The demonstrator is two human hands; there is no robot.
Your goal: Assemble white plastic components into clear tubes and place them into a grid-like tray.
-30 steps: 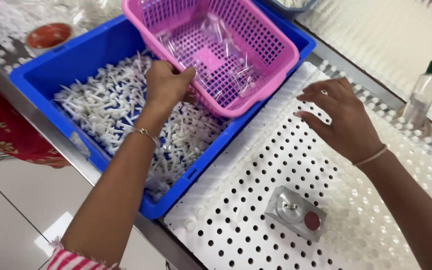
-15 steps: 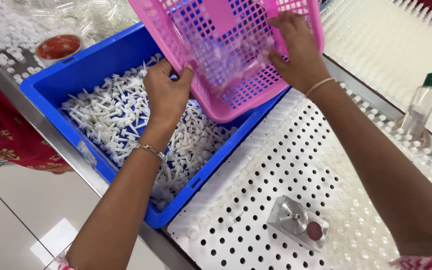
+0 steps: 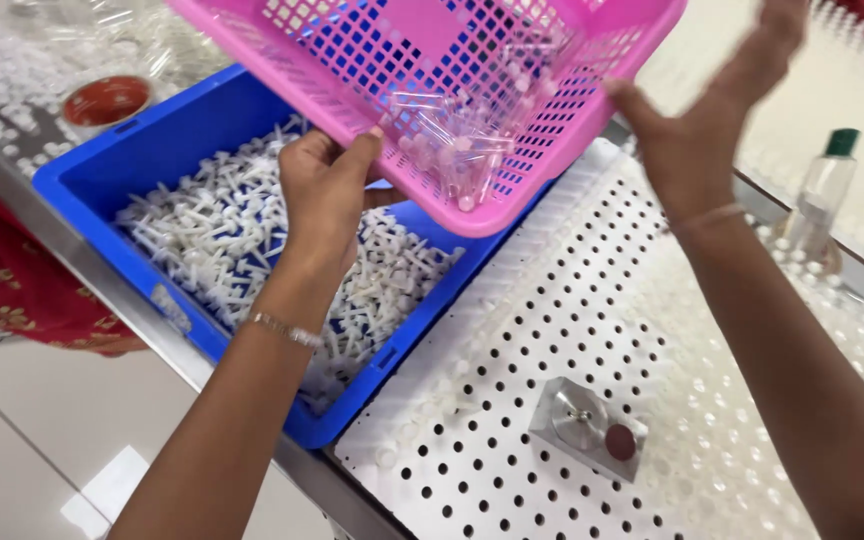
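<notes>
A steel-edged worktop [image 3: 102,290] is carrying everything here, with pale floor tiles showing below its left edge. Furthest left of the left hand's grip, a small red bowl [image 3: 107,100] is sitting among scattered white bits. The left hand [image 3: 327,195] is now gripping the near rim of the pink basket [image 3: 452,90], fingers clamped on it, where a second ago it was resting inside the blue crate [image 3: 182,150] of white plastic pieces [image 3: 222,235]. The basket is now lifted and tilted above that crate, its clear little tubes [image 3: 457,160] sliding to the low corner. The right hand [image 3: 697,130], off the white perforated board [image 3: 552,400], is pressing open-fingered against the basket's far side. Below it a small metal block [image 3: 587,425] is lying; right of it, a green-capped bottle [image 3: 820,195].
</notes>
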